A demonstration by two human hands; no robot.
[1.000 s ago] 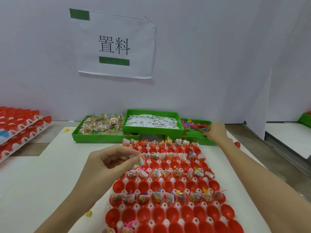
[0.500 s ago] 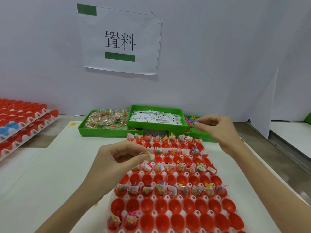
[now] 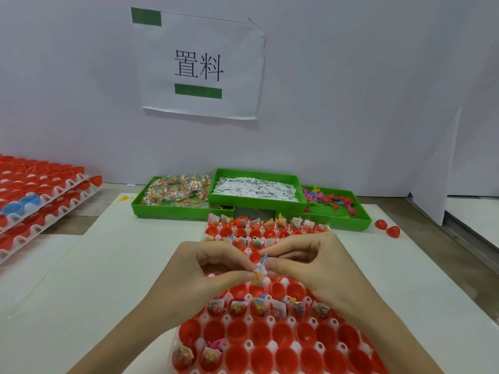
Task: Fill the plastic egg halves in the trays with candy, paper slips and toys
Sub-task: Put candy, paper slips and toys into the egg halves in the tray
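Both hands (image 3: 205, 268) (image 3: 313, 265) pinch one candy packet (image 3: 258, 271) (over tray (image 3: 280, 344)).

Left hand (image 3: 208, 276) and right hand (image 3: 310, 265) meet fingertip to fingertip, fingers curled in pinches, forearms angling in from below.

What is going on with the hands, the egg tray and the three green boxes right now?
left hand: pinching a candy packet over the tray
right hand: pinching a small blue toy
egg tray: some red halves filled, many empty
candy box: piled with packets
paper slip box: full, raised above the others
toy box: partly full
two loose red halves: lying beside the toy box
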